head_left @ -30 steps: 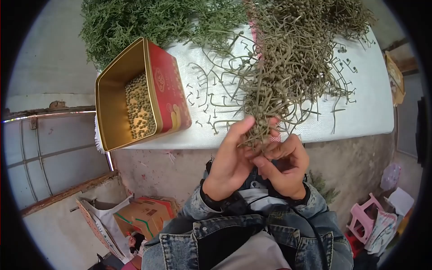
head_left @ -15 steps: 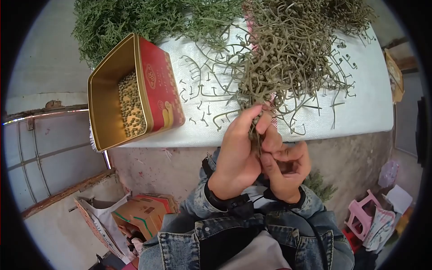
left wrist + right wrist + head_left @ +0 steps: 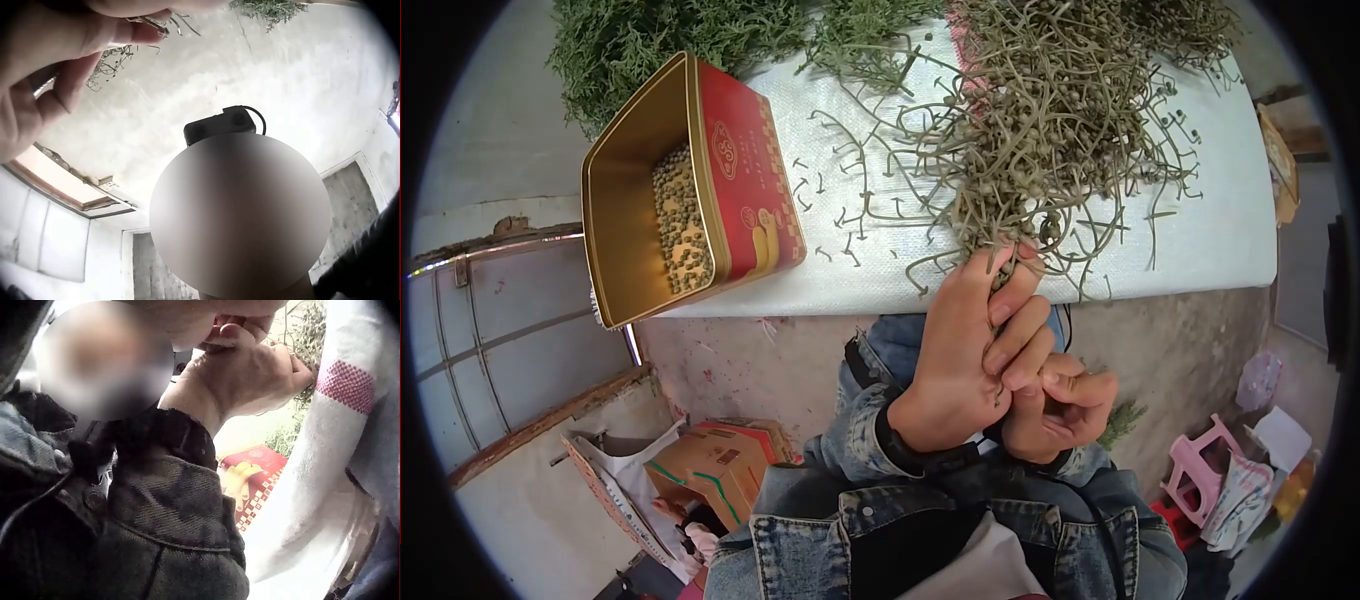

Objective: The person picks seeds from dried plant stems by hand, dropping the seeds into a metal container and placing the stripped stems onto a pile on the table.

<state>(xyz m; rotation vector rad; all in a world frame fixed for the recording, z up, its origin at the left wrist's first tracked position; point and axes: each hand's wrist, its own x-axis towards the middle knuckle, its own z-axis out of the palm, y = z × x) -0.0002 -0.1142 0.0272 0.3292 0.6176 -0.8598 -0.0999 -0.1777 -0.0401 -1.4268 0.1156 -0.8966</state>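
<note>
My left hand [image 3: 960, 350] grips a bunch of dried stems with small round seed heads [image 3: 1002, 272], just over the table's front edge. A short stem end shows below its curled fingers; the rest is hidden in the palm. Against those fingertips, my right hand [image 3: 1065, 405] has its thumb and forefinger pinched at the lower end of the bunch, the pinched part hidden. Thin stems [image 3: 178, 25] stick out past the fingers in the left wrist view. The large heap of dried stems [image 3: 1050, 130] lies right beyond the left hand.
A red and gold tin [image 3: 745, 190] lies on its side at the left, with many round seed heads [image 3: 680, 215] inside. Green sprigs [image 3: 660, 50] are piled behind it. Short stem pieces [image 3: 840, 218] lie scattered on the white sheet [image 3: 870, 275]. A pink stool [image 3: 1200, 465] stands at lower right.
Both hands have moved right and slightly down. The left fingers have closed round the bunch, which showed more openly earlier. The tin sits farther left in view.
</note>
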